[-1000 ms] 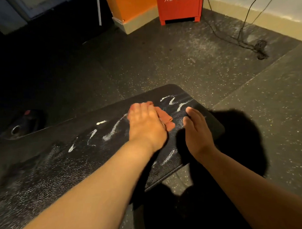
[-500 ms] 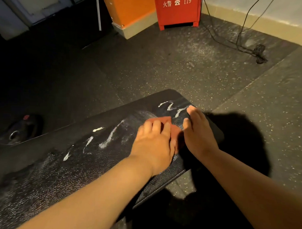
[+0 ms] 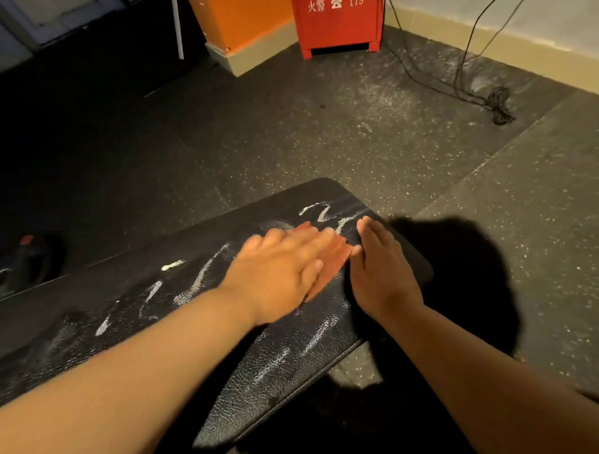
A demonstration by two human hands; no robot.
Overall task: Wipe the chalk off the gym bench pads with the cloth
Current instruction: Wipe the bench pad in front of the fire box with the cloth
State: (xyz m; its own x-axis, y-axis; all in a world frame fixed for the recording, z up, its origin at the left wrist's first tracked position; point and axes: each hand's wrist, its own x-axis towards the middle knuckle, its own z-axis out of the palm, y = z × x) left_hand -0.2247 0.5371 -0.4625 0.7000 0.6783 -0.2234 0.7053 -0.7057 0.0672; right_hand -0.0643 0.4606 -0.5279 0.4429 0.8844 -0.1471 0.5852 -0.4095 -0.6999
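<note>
A black gym bench pad [image 3: 276, 372] runs from lower left to the middle, marked with white chalk squiggles [image 3: 191, 284]. More chalk [image 3: 325, 212] lies near its far end. An orange cloth [image 3: 329, 267] lies flat on the pad, mostly hidden under my left hand [image 3: 279, 267], which presses on it with fingers stretched out. My right hand [image 3: 381, 274] rests flat on the pad just right of the cloth, fingers together, holding nothing.
Speckled rubber floor [image 3: 328, 126] surrounds the bench. A red fire cabinet [image 3: 336, 21] and an orange box [image 3: 237, 21] stand at the back. A black cable [image 3: 496, 101] trails by the wall. A dark weight plate [image 3: 14, 271] lies on the floor at left.
My left hand slid the cloth across the pad, first toward me and right, then away toward the far-end chalk. The right hand stayed braced in place.
</note>
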